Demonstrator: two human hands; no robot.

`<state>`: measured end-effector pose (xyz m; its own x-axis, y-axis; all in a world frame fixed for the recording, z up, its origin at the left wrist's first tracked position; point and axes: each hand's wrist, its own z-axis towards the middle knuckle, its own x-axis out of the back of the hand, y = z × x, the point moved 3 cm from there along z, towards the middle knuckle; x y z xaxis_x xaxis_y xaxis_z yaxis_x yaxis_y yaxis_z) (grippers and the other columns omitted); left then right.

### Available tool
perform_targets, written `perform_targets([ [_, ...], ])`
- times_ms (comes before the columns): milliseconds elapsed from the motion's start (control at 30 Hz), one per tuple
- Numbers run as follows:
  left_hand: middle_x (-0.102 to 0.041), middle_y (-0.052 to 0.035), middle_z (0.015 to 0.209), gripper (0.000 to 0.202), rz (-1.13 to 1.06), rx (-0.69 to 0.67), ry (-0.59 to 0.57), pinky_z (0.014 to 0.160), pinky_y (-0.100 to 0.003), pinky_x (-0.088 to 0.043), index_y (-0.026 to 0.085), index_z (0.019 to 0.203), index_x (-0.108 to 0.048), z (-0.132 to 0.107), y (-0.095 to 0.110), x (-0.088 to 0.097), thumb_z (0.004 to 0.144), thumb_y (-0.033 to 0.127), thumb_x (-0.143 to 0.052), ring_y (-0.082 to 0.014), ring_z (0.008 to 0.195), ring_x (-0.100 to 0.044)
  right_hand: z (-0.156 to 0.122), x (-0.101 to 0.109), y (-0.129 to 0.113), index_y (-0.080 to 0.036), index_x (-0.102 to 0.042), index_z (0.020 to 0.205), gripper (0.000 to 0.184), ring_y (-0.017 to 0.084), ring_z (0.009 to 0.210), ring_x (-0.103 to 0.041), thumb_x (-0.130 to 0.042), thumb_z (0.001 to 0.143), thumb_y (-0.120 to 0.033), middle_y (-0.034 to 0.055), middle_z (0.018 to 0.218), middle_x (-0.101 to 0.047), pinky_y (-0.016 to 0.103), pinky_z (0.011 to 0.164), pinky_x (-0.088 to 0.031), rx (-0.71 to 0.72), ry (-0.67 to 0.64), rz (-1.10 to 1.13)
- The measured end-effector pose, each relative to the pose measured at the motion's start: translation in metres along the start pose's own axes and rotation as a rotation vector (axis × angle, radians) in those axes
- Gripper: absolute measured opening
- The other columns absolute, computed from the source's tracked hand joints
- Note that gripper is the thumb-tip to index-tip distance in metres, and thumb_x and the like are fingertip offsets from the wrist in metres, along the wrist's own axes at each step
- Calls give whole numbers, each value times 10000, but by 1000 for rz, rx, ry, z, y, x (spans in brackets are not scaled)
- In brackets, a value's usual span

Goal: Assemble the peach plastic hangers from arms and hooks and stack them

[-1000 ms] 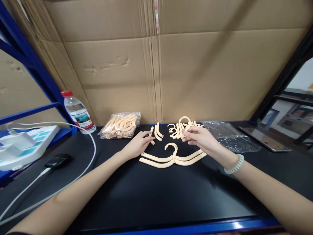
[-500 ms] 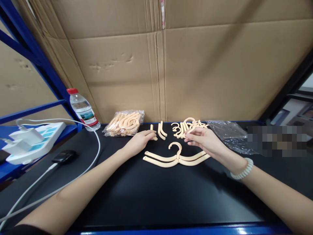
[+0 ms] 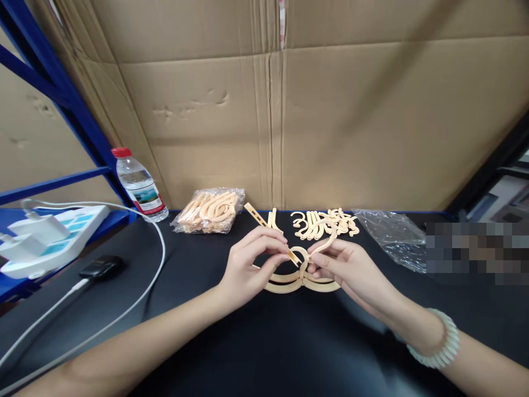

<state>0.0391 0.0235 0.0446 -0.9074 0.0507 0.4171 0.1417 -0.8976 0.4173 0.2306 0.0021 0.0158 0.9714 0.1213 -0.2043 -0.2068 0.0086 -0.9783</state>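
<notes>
My left hand pinches a cream hanger arm, a slotted bar that slants up and left from the fingers. In my right hand is a cream hanger hook, held by its stem with the curve upward. The arm's lower end and the hook's stem are close together but apart. Below them on the black table lie two assembled hangers, side by side and partly covered by my hands. Loose hanger arms lie behind my left hand. A pile of hooks and short pieces spreads behind my right.
A clear bag of hanger parts sits at the back left, near a red-capped water bottle. A white power strip and cable are at left. Crumpled clear plastic lies at right. Cardboard stands behind the table.
My left hand has lifted a hanger arm off the table and brought it right and nearer. The right hand has brought the hook from the pile towards it, over the assembled hangers.
</notes>
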Motion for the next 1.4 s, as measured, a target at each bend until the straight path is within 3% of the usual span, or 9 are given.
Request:
perform_targets([
  [133,-584,-54,913,107,4,5,-140,786,-309,-522,193,895,-600,-2,-3,-5,902,92,-567,-172,886,-590,-5,-7,8,-182,-706,785,242,139,683,-654,-832,678,-360,25,761,-666,281,675,-571,-18,-28,86],
  [233,-553,-44,868,147,5,34,-177,761,-298,-504,195,862,-570,-1,-7,-6,921,81,-500,-161,832,-559,-7,-11,8,-189,-702,774,226,139,696,-651,-827,691,-358,19,765,-657,275,668,-569,0,-40,106],
  [600,-626,-54,856,148,17,-68,-160,730,-272,-523,179,914,-608,-2,0,-8,908,52,-533,-153,812,-608,-10,-11,7,-212,-661,861,170,173,914,-650,-727,826,-365,39,1054,-626,265,687,-582,-24,-168,187],
  [967,-657,-66,852,240,77,-230,-117,691,-301,-523,154,942,-631,-9,7,-11,864,-41,-514,-166,796,-597,-14,-13,4,-183,-638,866,152,166,916,-690,-702,865,-322,44,979,-679,252,756,-567,-71,-208,156],
  [1167,-648,-58,854,186,122,-273,-38,662,-307,-528,155,949,-637,-8,21,-9,866,3,-570,-168,790,-593,-19,-21,7,-186,-574,824,159,160,829,-709,-683,881,-288,31,850,-708,290,783,-561,-99,-237,225],
  [1400,-640,-84,858,219,136,-320,-75,708,-340,-543,121,946,-626,-7,22,-8,848,-48,-526,-186,821,-575,-20,-17,-7,-190,-606,854,94,195,1002,-626,-619,919,-257,59,1149,-602,355,819,-555,12,-234,263],
])
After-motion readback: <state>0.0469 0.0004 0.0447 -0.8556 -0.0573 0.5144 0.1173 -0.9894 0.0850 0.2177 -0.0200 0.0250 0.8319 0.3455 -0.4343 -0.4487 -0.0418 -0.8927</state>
